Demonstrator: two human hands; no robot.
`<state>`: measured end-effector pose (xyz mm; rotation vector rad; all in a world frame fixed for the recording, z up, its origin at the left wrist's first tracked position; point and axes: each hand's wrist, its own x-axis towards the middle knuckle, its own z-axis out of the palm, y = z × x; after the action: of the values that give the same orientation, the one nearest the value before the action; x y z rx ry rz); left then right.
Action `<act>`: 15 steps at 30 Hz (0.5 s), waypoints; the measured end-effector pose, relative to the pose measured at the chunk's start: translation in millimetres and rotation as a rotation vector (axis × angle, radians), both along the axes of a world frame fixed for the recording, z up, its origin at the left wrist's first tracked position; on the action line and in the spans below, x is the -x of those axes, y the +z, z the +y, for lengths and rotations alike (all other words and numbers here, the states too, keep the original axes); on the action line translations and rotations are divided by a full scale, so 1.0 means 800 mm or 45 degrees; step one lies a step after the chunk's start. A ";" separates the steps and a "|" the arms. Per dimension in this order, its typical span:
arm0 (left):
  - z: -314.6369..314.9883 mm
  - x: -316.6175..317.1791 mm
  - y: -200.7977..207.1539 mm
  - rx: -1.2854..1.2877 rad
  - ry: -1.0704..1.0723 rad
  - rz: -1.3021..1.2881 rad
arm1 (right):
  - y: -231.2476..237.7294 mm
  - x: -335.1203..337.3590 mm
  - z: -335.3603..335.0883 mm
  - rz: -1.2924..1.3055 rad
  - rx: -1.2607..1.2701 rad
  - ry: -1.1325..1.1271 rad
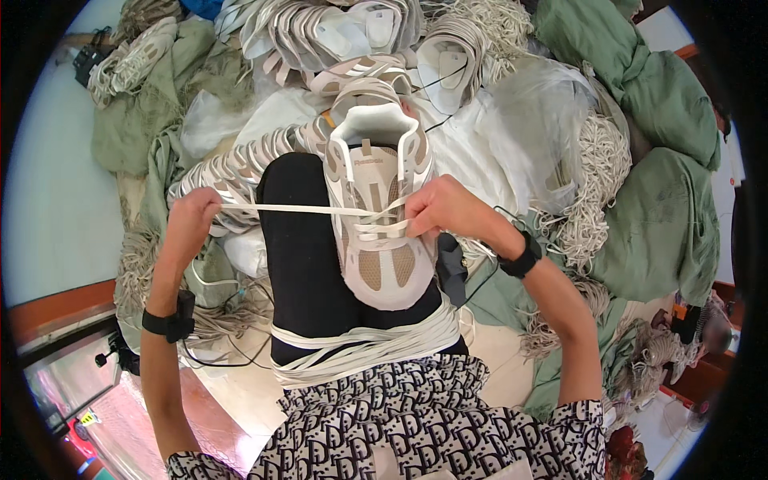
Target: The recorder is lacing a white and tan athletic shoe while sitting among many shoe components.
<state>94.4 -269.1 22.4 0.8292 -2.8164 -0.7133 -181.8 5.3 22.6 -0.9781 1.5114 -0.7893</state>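
L side: L hand (193,214) closed on a flat off-white lace (296,210), drawn out approx. straight from the shoe; black wristband (170,324) on same arm. Just beyond, a row of similar beige uppers (248,156), packed side by side.

Ctr: beige/white sneaker upper (370,180) w/ mesh panels, lying on black trousers (296,264) over the thighs, toe twd wearer, collar away. Sole n/v from above. More loose laces (360,352) draped across the lap, nearer the patterned top (384,424).

Progress (est.): lace in at the lower rows nr toe, flat bars seen across the throat; upper tongue bare, no lace over it, so upper rows look undone. No bow or knot seen. Approx. partway.

R of ctr: R hand (448,208) closed at R edge of throat, touching upper, prob. pinching lace; fingertips partly hidden, exact grip unclear. Dark wristband (522,254) on this arm too.

Far R: tangled lace heap (600,176), then green cloth bundles (656,240).
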 end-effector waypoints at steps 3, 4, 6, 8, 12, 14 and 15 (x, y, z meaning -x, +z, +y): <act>0.004 0.006 -0.001 0.036 -0.058 0.053 | 0.012 -0.001 0.008 0.133 0.102 -0.140; -0.001 0.004 -0.004 0.065 -0.062 0.040 | 0.008 0.006 0.010 -0.036 0.023 -0.218; -0.020 -0.002 -0.008 0.094 -0.081 0.032 | -0.004 0.013 0.016 -0.201 -0.054 -0.312; -0.061 -0.047 -0.015 0.288 0.159 -0.084 | -0.028 0.011 0.017 -0.027 0.036 -0.339; -0.065 -0.086 -0.028 0.213 0.178 -0.130 | -0.075 0.008 0.013 0.126 0.030 -0.473; -0.047 -0.054 0.004 -0.509 0.367 -0.016 | -0.083 0.020 0.030 0.170 0.149 -0.615; -0.034 -0.029 0.035 -1.236 0.539 0.104 | -0.083 0.025 0.046 0.216 0.268 -0.759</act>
<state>117.8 -296.4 50.7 1.3832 -1.9854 -1.9761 -201.8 42.2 -43.7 -0.7578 1.9309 -1.3344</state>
